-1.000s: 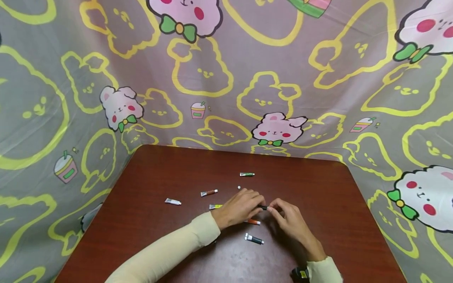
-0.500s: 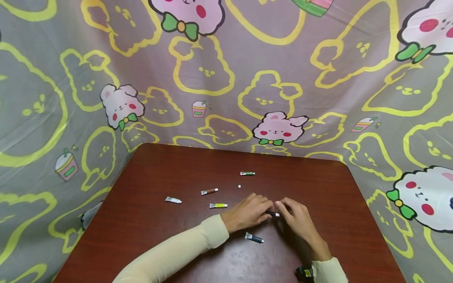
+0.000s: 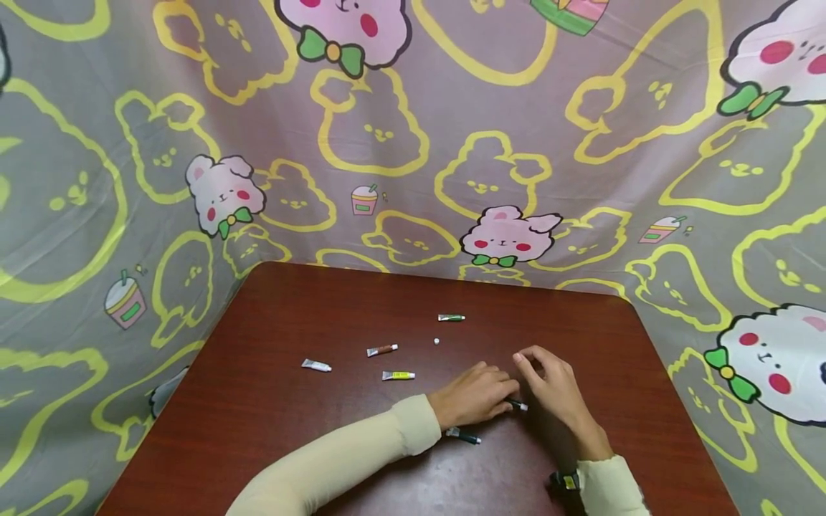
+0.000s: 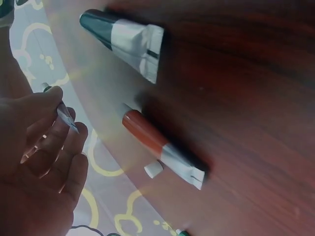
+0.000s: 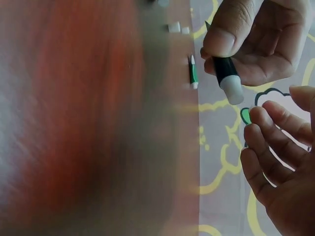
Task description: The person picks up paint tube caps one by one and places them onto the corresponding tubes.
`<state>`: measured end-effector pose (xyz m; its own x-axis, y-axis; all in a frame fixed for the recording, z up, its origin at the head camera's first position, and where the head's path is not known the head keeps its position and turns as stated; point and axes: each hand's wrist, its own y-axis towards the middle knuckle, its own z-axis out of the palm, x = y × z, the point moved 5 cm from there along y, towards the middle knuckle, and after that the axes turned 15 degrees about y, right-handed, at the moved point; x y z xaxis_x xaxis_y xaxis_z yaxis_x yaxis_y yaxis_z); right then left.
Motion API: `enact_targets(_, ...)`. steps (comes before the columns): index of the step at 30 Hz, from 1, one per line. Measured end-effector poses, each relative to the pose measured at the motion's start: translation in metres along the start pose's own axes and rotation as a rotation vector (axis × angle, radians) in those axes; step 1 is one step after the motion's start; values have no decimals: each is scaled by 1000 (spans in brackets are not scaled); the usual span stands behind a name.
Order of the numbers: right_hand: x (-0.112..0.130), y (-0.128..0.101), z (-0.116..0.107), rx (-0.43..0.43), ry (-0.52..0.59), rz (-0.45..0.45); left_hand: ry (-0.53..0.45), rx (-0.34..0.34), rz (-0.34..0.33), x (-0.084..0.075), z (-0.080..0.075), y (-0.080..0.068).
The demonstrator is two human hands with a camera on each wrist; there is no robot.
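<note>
Table (image 3: 290,304), red-brown, wood-grained, rounded at both far corners. Meets patterned cloth (image 3: 400,193) behind the far edge. Offers a broad stretch of tabletop on the right, from right hand (image 3: 556,387) out to the right edge; another on the left, between white tube (image 3: 316,365) and the left edge. Green tube (image 3: 452,317), nearest the far edge, lying roughly parallel to it. Loose cap (image 3: 436,342), white, between green tube and left hand (image 3: 476,395). Brown tube (image 3: 382,350) and yellow tube (image 3: 398,375), left of both hands, well inside every edge. Dark tube (image 3: 464,436), near side, close to the cuff of the left sleeve (image 3: 348,451). Orange tube (image 4: 147,135), lying on the tabletop, silver foil at the tail.

Black tube (image 5: 225,73), small and slim: smooth dark body, white cap at one end, flattened silver foil at the other. Sits in the left hand, right of the yellow tube in the head view, cap toward the right-hand side. Left fingers: grasping the black tube, thumb pressed against the body. Right fingers: released, parted, loosely bent, near the capped end but apart from it.
</note>
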<state>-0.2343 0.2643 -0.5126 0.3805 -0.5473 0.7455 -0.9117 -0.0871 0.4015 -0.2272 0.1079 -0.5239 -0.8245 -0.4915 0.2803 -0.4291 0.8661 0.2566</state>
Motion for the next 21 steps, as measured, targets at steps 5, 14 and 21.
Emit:
enact_targets(5,-6,17,0,23,-19,-18,-3,22,6,-4,3,6)
enact_targets(14,-16,40,9,69,-13,-12,79,26,42,-20,13,13)
enact_targets(21,-22,47,13,91,-2,-19,116,66,41,-25,20,11)
